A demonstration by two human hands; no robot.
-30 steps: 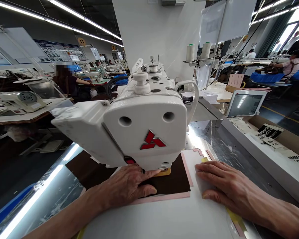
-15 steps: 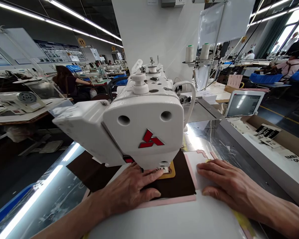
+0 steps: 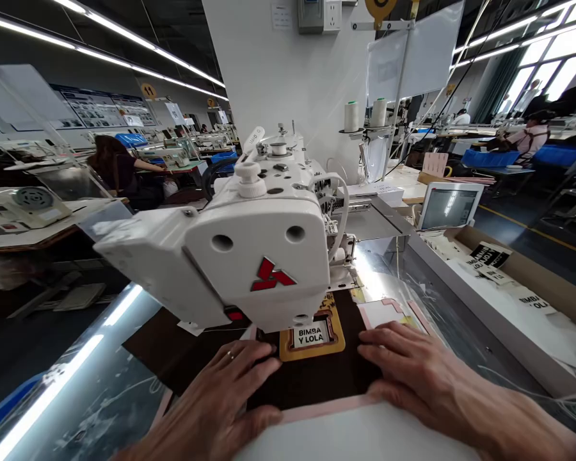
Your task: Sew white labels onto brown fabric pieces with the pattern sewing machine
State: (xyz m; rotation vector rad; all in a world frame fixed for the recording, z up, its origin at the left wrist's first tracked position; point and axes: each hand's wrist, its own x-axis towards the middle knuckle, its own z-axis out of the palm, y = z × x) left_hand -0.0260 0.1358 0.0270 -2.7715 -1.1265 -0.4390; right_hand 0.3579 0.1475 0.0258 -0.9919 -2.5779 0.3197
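Note:
A dark brown fabric panel (image 3: pixel 312 384) lies under the head of a white sewing machine (image 3: pixel 264 243). On the panel, below the machine head, a yellow frame (image 3: pixel 335 351) surrounds a white label (image 3: pixel 311 334) reading "BIMBA Y LOLA". My left hand (image 3: pixel 230 390) rests on the panel left of the frame, fingers stretched out, a ring on one finger. Across from it, my right hand (image 3: pixel 417 371) lies flat over the panel's right edge and the white sheet beside it. A white template sheet (image 3: pixel 365 435) with pink strips borders the panel at the front.
To the right, a long cardboard box (image 3: pixel 518 307) holds many printed labels. A small screen (image 3: pixel 450 206) stands behind it. Thread cones (image 3: pixel 351 118) sit on a stand at the back. Two seated people, one on each side, are at stations farther off.
The frame and label have come out toward me from under the machine head, so the full label text shows. Both hands have shifted nearer me, and the view has turned slightly.

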